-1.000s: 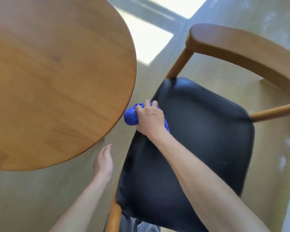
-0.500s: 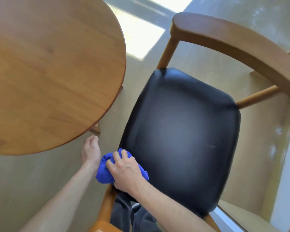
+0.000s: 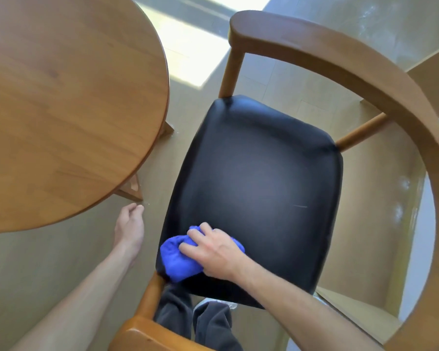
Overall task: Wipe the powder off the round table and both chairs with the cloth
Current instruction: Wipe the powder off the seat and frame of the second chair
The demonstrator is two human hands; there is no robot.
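Note:
A wooden armchair with a black padded seat (image 3: 259, 178) fills the middle of the head view. A bunched blue cloth (image 3: 178, 259) lies on the seat's near left corner. My right hand (image 3: 213, 252) grips the cloth and presses it onto the seat. My left hand (image 3: 129, 229) hangs beside the chair with loosely curled fingers, holding nothing, just below the rim of the round wooden table (image 3: 61, 102) at the left.
The chair's curved wooden backrest and armrest (image 3: 365, 64) arch around the right side. Table legs (image 3: 132, 188) stand on the floor near my left hand. My dark trousers (image 3: 208, 323) show below the seat. Whitish smudges mark the floor (image 3: 401, 196) at the right.
My right hand has dragged the cloth from the seat's far left edge down to its near left corner, then slightly rightward onto the seat. The camera view has shifted too.

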